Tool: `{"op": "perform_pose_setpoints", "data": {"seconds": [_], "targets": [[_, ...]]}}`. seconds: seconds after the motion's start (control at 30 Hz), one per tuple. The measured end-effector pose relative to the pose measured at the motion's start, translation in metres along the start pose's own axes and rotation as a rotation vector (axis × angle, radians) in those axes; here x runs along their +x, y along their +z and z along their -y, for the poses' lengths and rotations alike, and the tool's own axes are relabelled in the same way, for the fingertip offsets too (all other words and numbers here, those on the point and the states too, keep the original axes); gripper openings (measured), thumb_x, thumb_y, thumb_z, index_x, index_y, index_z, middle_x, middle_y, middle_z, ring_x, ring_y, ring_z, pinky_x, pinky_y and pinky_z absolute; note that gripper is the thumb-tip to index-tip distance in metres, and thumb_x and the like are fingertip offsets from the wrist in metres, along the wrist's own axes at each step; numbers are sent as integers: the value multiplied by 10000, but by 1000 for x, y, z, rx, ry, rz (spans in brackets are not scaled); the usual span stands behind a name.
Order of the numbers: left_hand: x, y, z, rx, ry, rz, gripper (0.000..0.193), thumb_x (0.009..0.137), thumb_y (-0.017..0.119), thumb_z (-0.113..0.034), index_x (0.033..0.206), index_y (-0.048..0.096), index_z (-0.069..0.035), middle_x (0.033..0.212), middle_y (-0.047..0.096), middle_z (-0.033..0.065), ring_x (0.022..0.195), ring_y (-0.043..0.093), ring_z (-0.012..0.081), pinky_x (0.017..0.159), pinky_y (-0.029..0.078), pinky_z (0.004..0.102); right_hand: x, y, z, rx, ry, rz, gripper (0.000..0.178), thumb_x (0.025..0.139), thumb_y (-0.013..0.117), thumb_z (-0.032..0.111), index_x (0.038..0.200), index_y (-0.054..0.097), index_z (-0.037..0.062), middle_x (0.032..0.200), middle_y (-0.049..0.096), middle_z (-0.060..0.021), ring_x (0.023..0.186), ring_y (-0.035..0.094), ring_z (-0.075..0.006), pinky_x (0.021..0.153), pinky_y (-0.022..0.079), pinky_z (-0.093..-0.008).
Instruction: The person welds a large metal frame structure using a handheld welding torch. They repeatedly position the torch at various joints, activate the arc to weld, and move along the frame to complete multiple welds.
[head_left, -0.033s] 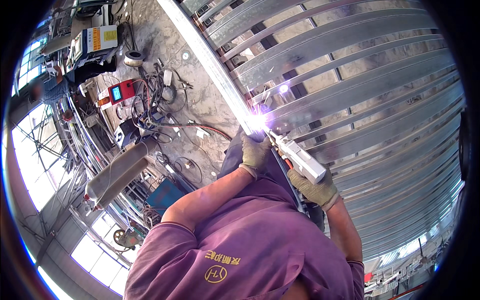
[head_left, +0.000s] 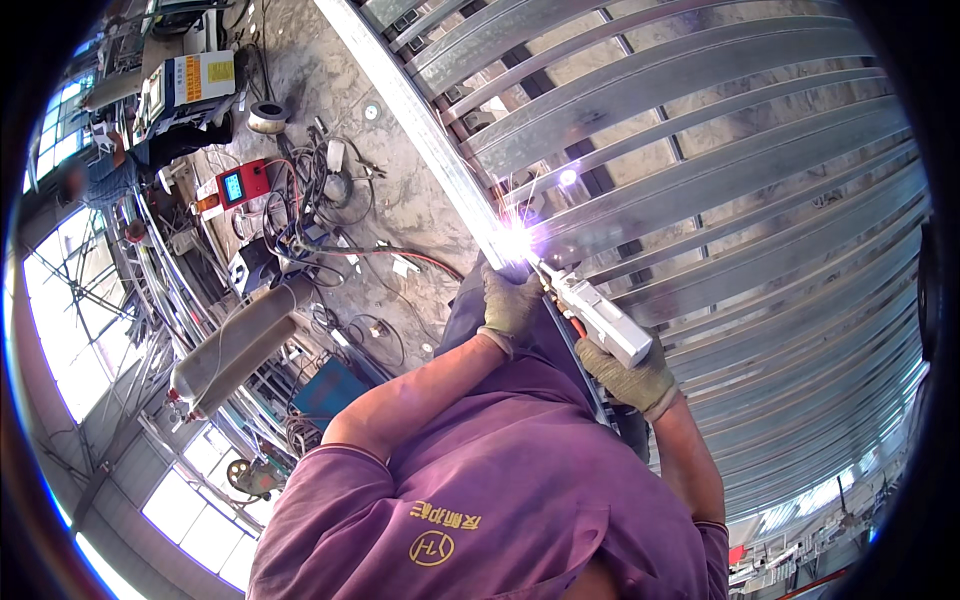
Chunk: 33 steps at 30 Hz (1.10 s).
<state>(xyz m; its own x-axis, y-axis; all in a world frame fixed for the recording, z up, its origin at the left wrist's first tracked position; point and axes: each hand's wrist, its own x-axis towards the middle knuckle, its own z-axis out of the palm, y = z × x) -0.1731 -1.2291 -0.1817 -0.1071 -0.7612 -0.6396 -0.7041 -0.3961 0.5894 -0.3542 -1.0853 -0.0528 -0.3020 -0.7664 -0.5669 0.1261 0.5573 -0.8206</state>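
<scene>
Welding gun [head_left: 603, 318], just off centre toward 3 o'clock: boxy, white, smooth-shelled, long axis angled from between 4 and 5 up to between 10 and 11 o'clock.

From the left: at 9, dull, round-ended gas cylinders [head_left: 230, 342]; toward 10, a glossy red machine box [head_left: 243, 183] with a lit screen, on rough, mottled concrete floor [head_left: 395, 190]. Nearer the middle, straight, pale metallic steel rail [head_left: 425, 130], running from 11 down toward 5.

Just below the weld glare [head_left: 515, 242], at its 6 o'clock, left hand [head_left: 512, 305], gloved in coarse greenish knit, close against the rail's near stretch. Cannot tell whether gripping or only steadying. Nearer to the glare than right hand [head_left: 630, 376], farther off between 4 and 5, similarly gloved, wrapped firmly around the gun's rear. Nozzle aimed straight into the glare; exact contact hidden by brightness.

Rightmost, long, flat, grey steel slats [head_left: 690, 205], ranked in parallel, reaching from the rail toward 2 and 3.
</scene>
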Motion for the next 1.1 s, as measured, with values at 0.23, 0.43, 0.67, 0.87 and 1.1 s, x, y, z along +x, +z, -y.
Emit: {"op": "perform_pose_setpoints", "data": {"seconds": [0.23,0.43,0.67,0.87,1.1], "targets": [[4,-12,-5,-259,7,321,624,877,891,-186,1270,446,7,1187,681,121,1009,667,165,874,563,333,-1,2,-2,47,2,-16,363,889,841,225,1195,751,50,1061,795,-141,973,793,-264,812,628,-360],[1,-45,-65,-14,18,571,226,851,851,-33,1009,690,-34,876,702,12,800,651,109,689,566,301,-2,3,-11,5,-60,-30,379,886,840,216,1211,743,46,1069,792,-148,977,792,-274,824,630,-361],[15,-52,-55,85,0,667,256,798,860,-54,1000,704,-72,863,687,-11,788,625,92,677,538,289,-3,3,-12,-14,-87,-41,385,886,840,214,1217,742,45,1067,793,-153,984,792,-282,829,630,-362],[20,-54,-58,83,9,746,349,731,877,-5,1014,694,-96,898,669,-27,806,602,87,683,525,291,-5,3,-6,37,12,-25,375,892,842,213,1212,747,42,1067,796,-136,974,793,-244,834,627,-346],[19,-50,-47,-119,17,713,292,768,849,22,1002,727,-103,898,681,-38,820,610,79,712,512,279,-7,2,-9,39,5,-22,384,891,850,215,1220,748,45,1072,800,-122,981,791,-215,831,625,-342]]}}
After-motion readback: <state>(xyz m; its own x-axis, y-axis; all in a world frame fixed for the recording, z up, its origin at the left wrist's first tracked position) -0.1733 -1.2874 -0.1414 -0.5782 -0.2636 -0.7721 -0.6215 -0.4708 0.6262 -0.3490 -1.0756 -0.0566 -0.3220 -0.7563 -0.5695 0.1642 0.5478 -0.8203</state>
